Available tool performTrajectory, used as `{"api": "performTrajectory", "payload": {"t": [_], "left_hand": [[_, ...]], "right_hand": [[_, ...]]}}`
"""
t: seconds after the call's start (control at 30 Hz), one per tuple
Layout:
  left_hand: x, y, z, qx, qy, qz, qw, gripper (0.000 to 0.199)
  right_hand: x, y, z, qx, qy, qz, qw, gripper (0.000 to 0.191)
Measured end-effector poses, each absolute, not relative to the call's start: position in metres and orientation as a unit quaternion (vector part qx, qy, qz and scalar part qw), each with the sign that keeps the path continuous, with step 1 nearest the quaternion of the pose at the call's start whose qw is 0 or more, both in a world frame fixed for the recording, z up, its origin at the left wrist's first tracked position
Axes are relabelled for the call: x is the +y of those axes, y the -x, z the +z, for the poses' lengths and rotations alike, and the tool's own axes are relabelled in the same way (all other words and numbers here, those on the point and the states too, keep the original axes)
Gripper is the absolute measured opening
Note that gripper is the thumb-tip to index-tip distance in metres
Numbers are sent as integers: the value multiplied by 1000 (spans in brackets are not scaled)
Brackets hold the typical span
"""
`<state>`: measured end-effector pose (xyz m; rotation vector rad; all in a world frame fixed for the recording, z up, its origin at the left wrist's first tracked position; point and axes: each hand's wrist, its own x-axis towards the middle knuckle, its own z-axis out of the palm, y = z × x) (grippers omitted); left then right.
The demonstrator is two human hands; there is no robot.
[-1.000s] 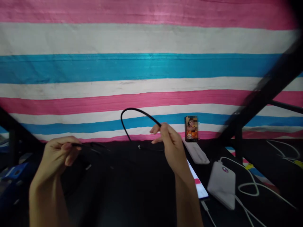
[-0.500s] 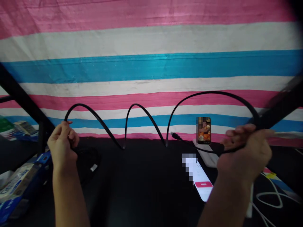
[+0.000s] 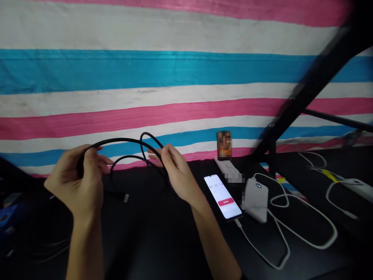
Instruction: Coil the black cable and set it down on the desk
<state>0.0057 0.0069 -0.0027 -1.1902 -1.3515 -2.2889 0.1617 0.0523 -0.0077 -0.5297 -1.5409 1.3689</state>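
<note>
Both hands have come together since half a second ago: the right hand (image 3: 178,171), which was stretched far out beyond the lit phone (image 3: 223,197), is now to the left of it, near the left hand (image 3: 83,181), and the wide waves of the black cable (image 3: 125,139) have drawn up into tighter arcs between them. The left fingers (image 3: 105,160) are curled in, pinching the cable against the thumb. The right fingers (image 3: 154,153) are partly bent behind the cable, with the thumb over it; how firmly they press cannot be told.

Counted, two hands are in view with one cable between them. Two phones show, one lying lit with a timer and the other, a propped phone (image 3: 223,146), standing behind it. Two pale slabs are near them: one marbled slab (image 3: 229,169) beneath the propped phone and one white power bank (image 3: 256,202) to the right, with white cords (image 3: 320,246) looping over the dark surface (image 3: 163,241).

The cable is smooth and slim, raised in front of the striped sheet (image 3: 186,70), with one long arc and smaller loops by the right hand. Below the left hand is a dark plug (image 3: 118,195) with a pale tip.
</note>
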Motion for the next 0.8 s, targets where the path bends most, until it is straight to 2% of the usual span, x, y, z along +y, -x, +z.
{"api": "performTrajectory", "payload": {"t": [0.07, 0.2, 0.33, 0.4, 0.47, 0.53, 0.6, 0.67, 0.73, 0.8], "left_hand": [[8, -11, -5, -448, 411, -784, 124, 5], [7, -14, -4, -436, 427, -780, 137, 6], [3, -2, -4, -482, 455, -734, 147, 14], [1, 6, -5, -495, 519, -686, 124, 38], [0, 10, -7, -504, 603, -614, 75, 74], [1, 5, -7, -522, 665, -533, 28, 91], [2, -4, -8, -547, 687, -479, 12, 83], [3, -9, -10, -577, 671, -464, 53, 55], [6, -8, -14, -612, 610, -494, 99, 28], [9, -1, -18, -635, 529, -558, 76, 8]], "right_hand": [[51, -157, -11, -627, 214, 593, 457, 20], [49, -162, -11, -632, 227, 590, 448, 35], [52, -170, -7, -658, 247, 555, 445, 30], [54, -173, -6, -679, 255, 529, 442, 30], [54, -176, -6, -700, 247, 506, 438, 30], [52, -178, -5, -722, 211, 503, 424, 27], [48, -180, -3, -734, 165, 517, 408, 26], [45, -183, -1, -734, 151, 526, 403, 25], [46, -186, 0, -725, 166, 517, 424, 21], [50, -187, -1, -705, 185, 502, 466, 16]]}}
